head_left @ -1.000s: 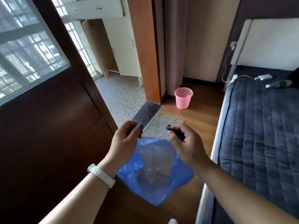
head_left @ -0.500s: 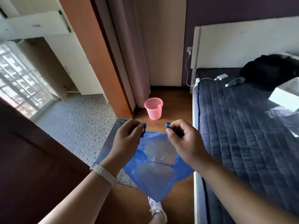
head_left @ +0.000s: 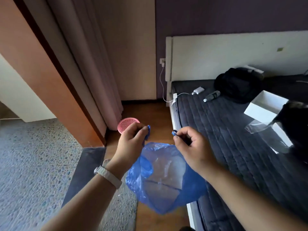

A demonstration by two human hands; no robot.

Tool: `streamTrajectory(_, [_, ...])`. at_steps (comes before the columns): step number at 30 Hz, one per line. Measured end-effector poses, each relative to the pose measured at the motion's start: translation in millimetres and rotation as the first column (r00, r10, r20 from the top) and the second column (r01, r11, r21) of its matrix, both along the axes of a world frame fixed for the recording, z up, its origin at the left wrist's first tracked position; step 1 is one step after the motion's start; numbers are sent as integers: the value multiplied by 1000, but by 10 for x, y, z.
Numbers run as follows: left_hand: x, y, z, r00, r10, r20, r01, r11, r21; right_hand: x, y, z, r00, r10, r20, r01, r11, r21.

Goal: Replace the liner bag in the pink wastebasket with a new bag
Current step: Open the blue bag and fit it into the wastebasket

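Note:
A blue translucent plastic bag [head_left: 165, 177] hangs in front of me, its mouth spread between my hands. My left hand [head_left: 131, 142] pinches one bag handle and my right hand [head_left: 191, 144] pinches the other, both with curled fingers. The pink mesh wastebasket [head_left: 125, 124] stands on the wooden floor by the curtain, just beyond my left hand, which hides its lower right part. No liner shows on its visible rim.
A bed with a dark quilted cover [head_left: 233, 139] fills the right side, carrying a black bag [head_left: 238, 85], a bottle [head_left: 211, 96], a charger [head_left: 198, 90] and a white box [head_left: 265, 108]. An orange partition wall [head_left: 55, 90] and a curtain [head_left: 100, 72] stand left. A mat [head_left: 116, 212] lies below.
The view has swung right and closer to the wastebasket, which now sits just behind my left hand. Both hands keep holding the blue bag's handles, a little wider apart.

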State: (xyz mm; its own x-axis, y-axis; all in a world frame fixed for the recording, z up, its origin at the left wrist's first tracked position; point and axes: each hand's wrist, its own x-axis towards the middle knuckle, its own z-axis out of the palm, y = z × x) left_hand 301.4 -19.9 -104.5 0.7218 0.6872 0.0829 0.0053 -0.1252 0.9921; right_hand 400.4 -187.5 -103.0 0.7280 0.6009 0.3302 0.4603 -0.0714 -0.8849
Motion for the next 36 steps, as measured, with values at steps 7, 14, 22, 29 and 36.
streamTrajectory(7, [842,671,-67,999,-20,-34,20,1000,9,826,678,-155,997,-44,-59,44,999,0])
streamTrajectory(14, [2046,1419,-116,996,81,-41,-78,995,70,2120,1564,-359,995,57,-84,-57,998,7])
streamTrajectory(22, [3372,2068,93,976,216,-22,-216,976,1,3546,2413,-207,987,157,-23,-158,987,-18])
streamTrajectory(29, [3979,2524,155,958,285,-23,-284,958,45,4209,2928,-188,978,203,-44,-204,979,-5])
streamTrajectory(36, [4576,3133,-131,965,258,-55,-260,965,-28,4788,3458,-312,983,170,-64,-170,985,-2])
